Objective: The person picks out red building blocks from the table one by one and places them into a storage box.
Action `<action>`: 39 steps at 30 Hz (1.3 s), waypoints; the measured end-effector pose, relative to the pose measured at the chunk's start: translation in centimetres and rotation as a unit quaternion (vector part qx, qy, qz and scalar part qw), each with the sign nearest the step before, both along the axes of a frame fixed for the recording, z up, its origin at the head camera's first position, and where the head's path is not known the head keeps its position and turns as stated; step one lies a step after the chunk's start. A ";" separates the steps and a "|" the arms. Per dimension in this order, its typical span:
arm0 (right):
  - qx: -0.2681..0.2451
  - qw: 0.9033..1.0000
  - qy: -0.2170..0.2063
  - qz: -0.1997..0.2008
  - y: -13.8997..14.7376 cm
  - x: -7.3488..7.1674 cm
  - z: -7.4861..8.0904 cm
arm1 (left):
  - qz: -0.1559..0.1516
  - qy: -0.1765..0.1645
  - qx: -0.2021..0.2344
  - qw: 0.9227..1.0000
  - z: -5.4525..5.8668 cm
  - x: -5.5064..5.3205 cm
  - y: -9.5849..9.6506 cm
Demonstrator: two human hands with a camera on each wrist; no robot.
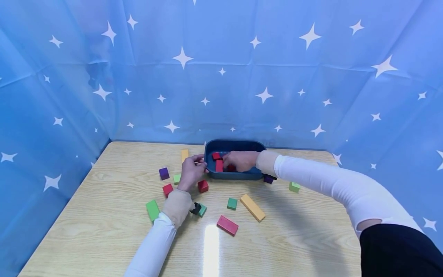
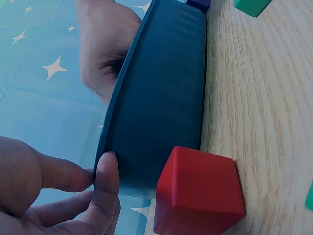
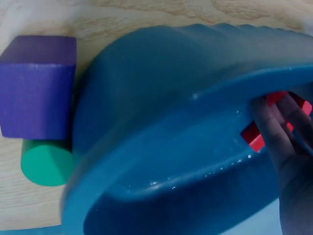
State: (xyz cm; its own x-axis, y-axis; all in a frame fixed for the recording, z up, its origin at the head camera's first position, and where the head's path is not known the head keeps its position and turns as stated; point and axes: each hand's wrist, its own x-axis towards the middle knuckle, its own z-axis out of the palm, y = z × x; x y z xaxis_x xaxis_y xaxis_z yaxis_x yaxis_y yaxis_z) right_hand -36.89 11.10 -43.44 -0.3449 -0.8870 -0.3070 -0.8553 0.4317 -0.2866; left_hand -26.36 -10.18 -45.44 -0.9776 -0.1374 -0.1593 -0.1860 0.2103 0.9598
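My left hand point(image 1: 193, 172) pinches the left rim of a dark blue plastic bin point(image 1: 235, 176), thumb and fingers on opposite sides of its wall in the left wrist view. Inside the bin is my right hand point(image 1: 242, 160), its fingers around a red block point(image 1: 231, 167); the fingers partly hide it. Beside these fingers lie a small red cube point(image 1: 216, 156) and a red oblong block point(image 1: 219, 166) on the bin's floor. Close to the left hand, a red cube point(image 2: 203, 191) stands on the table just outside the bin.
Around the bin on the wooden table point(image 1: 114, 200) lie a purple cube point(image 1: 164, 173), a bright green block point(image 1: 152, 210), a green cube point(image 1: 232, 204), a yellow oblong block point(image 1: 252, 207) and a pinkish-red block point(image 1: 227, 225). A purple cube point(image 3: 36, 98) and a green cylinder point(image 3: 48, 163) sit by the bin's right end.
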 end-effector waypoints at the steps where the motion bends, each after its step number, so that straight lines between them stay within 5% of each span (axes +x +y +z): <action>1: -0.001 1.000 -0.002 -0.001 0.0 0.0 0.0 | 0.000 0.000 -0.001 1.000 0.0 0.0 0.0; 16: 0.016 0.999 -0.021 -0.029 0.4 0.5 0.8 | 0.003 0.000 -0.004 1.000 -0.1 0.0 0.0; 29: 0.014 0.994 0.051 -0.095 1.0 1.3 2.1 | 0.005 0.007 0.002 1.000 0.1 0.3 -0.1; 39: -0.044 0.984 0.086 -0.152 1.9 3.3 4.1 | 0.000 0.017 -0.003 1.000 -0.1 0.2 -0.1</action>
